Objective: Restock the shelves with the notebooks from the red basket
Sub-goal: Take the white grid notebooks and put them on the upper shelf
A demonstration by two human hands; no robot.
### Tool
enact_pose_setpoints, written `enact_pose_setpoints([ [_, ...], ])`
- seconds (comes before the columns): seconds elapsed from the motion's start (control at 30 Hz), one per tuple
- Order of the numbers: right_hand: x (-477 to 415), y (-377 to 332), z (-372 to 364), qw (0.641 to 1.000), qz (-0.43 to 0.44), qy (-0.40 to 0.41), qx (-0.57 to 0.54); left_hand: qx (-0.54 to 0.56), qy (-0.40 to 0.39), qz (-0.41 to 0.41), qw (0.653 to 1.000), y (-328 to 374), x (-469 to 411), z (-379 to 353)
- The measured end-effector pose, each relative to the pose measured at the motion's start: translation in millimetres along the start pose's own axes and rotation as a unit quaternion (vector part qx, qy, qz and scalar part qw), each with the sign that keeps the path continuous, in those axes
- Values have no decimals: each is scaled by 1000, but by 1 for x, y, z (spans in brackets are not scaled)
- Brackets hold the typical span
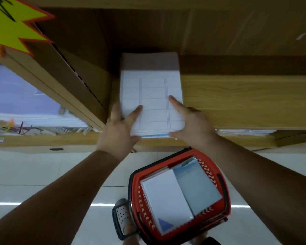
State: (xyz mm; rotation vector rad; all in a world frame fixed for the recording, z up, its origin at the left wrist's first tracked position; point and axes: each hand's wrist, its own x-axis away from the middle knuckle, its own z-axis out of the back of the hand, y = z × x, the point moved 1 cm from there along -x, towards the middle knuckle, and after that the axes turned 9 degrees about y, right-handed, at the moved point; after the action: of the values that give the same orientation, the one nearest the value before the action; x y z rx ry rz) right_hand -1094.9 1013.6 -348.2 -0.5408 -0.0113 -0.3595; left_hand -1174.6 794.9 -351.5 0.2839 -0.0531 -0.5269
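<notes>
On wooden shelf (pixel 245 99): left hand (pixel 117 131) and right hand (pixel 193 124) are gripping notebook stack (pixel 151 92); red basket (pixel 136 195) is sitting on tiled floor (pixel 42 174).

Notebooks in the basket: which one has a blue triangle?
The white notebook in the red basket, triangle at its near corner; the pale blue notebook beside it has none.
</notes>
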Motion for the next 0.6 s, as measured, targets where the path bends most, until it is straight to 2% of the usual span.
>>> enact_pose_setpoints([
  [0.07,-11,-3,-2,1000,1,8,-4,-14,-2,-5,1000,-3,-11,5],
  [0.23,-42,-11,-8,999,5,27,-31,-133,9,-8,991,-1,-42,12],
  [0.37,-46,-11,-16,998,10,27,-62,-198,45,-60,977,-5,-46,13],
  [0.47,-42,-7,-18,999,19,16,-48,-176,39,-104,978,-4,-49,13],
  [0.6,-47,-14,-25,995,13,28,-94,-159,15,-134,978,-7,-60,11],
])
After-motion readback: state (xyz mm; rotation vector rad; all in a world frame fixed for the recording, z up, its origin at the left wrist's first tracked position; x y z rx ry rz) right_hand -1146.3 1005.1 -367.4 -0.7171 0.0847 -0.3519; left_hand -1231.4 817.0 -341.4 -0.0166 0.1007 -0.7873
